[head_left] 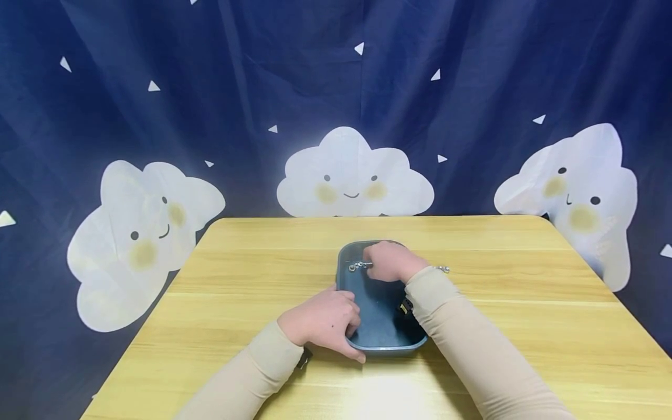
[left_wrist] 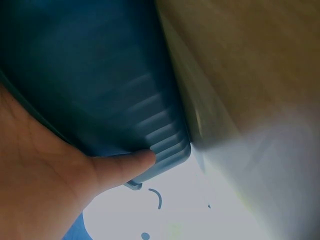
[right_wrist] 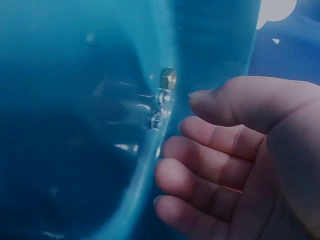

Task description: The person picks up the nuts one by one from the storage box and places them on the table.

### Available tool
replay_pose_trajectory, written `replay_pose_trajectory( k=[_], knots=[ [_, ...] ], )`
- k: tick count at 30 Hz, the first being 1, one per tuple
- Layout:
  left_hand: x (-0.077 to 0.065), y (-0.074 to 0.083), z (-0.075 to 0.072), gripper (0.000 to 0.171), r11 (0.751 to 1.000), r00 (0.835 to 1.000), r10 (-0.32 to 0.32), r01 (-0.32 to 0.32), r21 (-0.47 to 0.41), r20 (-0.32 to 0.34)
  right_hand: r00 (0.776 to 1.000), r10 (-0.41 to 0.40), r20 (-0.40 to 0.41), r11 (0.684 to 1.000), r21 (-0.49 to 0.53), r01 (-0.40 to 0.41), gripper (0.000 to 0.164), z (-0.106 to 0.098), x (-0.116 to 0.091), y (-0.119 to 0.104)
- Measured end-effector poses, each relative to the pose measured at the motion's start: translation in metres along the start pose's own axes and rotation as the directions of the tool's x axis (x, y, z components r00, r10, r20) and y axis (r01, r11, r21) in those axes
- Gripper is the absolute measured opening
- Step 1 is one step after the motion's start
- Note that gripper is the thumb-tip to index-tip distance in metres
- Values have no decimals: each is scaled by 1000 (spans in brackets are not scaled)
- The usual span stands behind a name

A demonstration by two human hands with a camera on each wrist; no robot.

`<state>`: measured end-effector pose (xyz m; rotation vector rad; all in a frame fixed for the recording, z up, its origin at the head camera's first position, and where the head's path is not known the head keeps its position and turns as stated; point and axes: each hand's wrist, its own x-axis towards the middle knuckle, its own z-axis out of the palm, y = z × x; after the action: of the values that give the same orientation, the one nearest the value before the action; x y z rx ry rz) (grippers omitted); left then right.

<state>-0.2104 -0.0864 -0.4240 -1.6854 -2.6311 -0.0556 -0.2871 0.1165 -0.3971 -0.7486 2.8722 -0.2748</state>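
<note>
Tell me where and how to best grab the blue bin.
Probably by the rim on its left long side, coming from the left, thumb outside and fingers inside. The bin stands upright and open-topped, so its thin wall can be pinched. The left hand grips that side's near end, while the right forearm crosses the right side.

No legible text, labels, brands or numbers.

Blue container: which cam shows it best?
Head: nearly the whole blue container shows, rim and inside, though the right arm covers part. Left wrist: only a ridged wall section, thumb of the left hand on it. Right wrist: partial close-up, beside the right hand.
</note>
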Motion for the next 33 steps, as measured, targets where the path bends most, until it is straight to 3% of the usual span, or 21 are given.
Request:
replay_pose_trajectory(
  k=[6,14,21,33],
  knots=[
    [-1,0,-2,52,1000,1000,2,-2,-5,4,1000,15,0,1000,-4,-15,27,3,2,-2],
    [-1,-2,-4,52,1000,1000,-1,1,3,8,999,16,-28,999,-46,-17,7,12,9,0],
    [-1,-4,-3,53,1000,1000,10,-10,10,-3,999,11,-37,999,-42,-13,4,14,10,3],
    [0,-1,2,54,1000,1000,12,-12,0,-14,999,-11,-30,999,-34,10,25,24,8,8]
  ],
)
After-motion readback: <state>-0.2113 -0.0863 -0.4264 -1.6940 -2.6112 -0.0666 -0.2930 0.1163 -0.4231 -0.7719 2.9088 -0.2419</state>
